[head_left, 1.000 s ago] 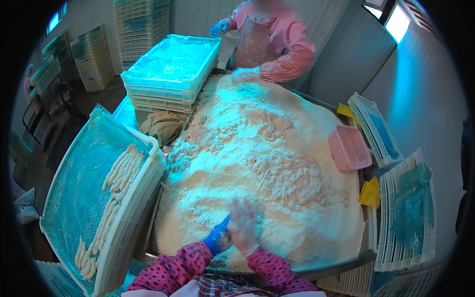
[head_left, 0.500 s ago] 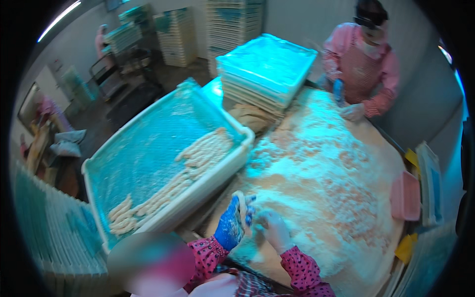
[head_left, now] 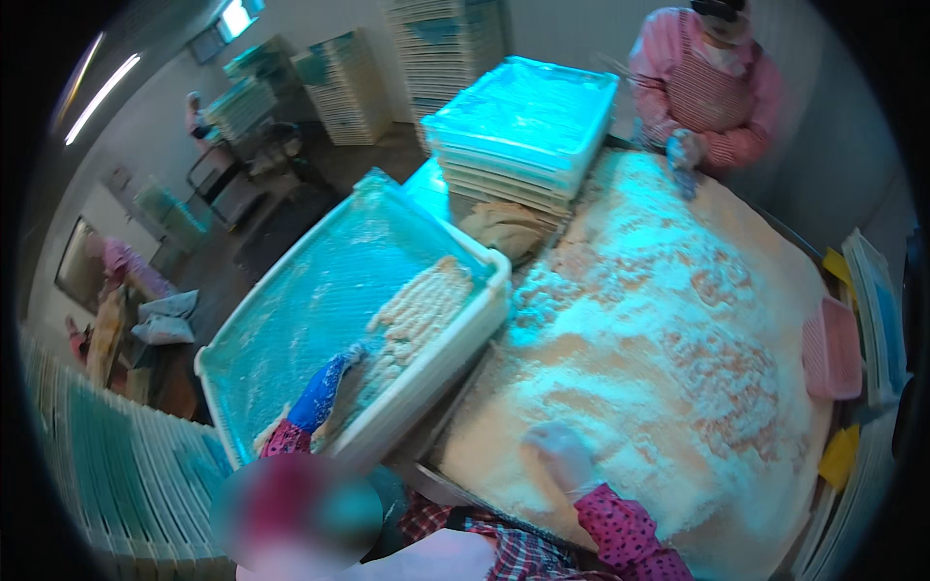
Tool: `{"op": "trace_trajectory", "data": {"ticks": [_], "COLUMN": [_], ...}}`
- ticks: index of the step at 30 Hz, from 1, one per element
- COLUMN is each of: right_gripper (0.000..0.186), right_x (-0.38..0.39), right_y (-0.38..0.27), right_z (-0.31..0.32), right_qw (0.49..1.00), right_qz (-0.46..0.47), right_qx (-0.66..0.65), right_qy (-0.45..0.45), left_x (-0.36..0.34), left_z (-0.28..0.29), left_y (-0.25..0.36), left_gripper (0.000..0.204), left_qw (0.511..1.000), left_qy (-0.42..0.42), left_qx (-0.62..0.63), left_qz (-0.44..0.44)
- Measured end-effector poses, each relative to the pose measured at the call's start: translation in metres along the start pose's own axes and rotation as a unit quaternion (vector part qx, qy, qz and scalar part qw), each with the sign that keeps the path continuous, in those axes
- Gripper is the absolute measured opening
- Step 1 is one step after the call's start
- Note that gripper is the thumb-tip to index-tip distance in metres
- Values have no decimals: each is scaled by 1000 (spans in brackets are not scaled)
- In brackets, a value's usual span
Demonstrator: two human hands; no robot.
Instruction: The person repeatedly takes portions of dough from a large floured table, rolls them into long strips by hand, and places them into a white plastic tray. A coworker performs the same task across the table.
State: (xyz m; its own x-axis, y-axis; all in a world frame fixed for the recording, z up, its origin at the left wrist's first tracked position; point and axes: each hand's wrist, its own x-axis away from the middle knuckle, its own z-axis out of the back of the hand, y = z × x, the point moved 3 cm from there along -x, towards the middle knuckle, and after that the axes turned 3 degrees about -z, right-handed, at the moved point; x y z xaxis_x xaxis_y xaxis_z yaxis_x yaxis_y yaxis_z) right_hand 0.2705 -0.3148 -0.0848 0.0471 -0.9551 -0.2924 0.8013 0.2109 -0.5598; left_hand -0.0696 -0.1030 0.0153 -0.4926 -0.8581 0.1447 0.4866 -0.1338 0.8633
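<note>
So, big crumb bed [head_left: 678, 320] is lying under the right hand [head_left: 560, 455], which is pressing flat & open into it, holding nothing. Tray [head_left: 291, 320] beside the left hand [head_left: 325, 387] is getting partly filled w/ breaded strips [head_left: 417, 310]; lots of room left. Left, in a blue glove, is touching the strips; can't tell how closed.

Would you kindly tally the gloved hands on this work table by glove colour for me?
Blue glove: 2, the person's left hand in the white tray and the co-worker's hand at the far edge.
Pale glove: 1, the person's right hand on the crumb heap.
Total: 3.
</note>
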Motion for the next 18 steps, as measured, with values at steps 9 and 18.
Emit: {"op": "trace_trajectory", "data": {"ticks": [9, 18], "right_gripper": [27, 35], "right_x": [76, 114], "right_y": [37, 64], "right_z": [108, 115], "right_qw": [956, 810], "right_qz": [-220, -413], "right_qx": [121, -298], "right_qy": [151, 290], "left_x": [-11, -64], "left_z": [-165, -315], "left_y": [98, 65], "left_gripper": [61, 41], "left_qw": [970, 933], "left_qy": [-119, -229], "left_qx": [15, 53], "left_qz": [-212, -271]}}
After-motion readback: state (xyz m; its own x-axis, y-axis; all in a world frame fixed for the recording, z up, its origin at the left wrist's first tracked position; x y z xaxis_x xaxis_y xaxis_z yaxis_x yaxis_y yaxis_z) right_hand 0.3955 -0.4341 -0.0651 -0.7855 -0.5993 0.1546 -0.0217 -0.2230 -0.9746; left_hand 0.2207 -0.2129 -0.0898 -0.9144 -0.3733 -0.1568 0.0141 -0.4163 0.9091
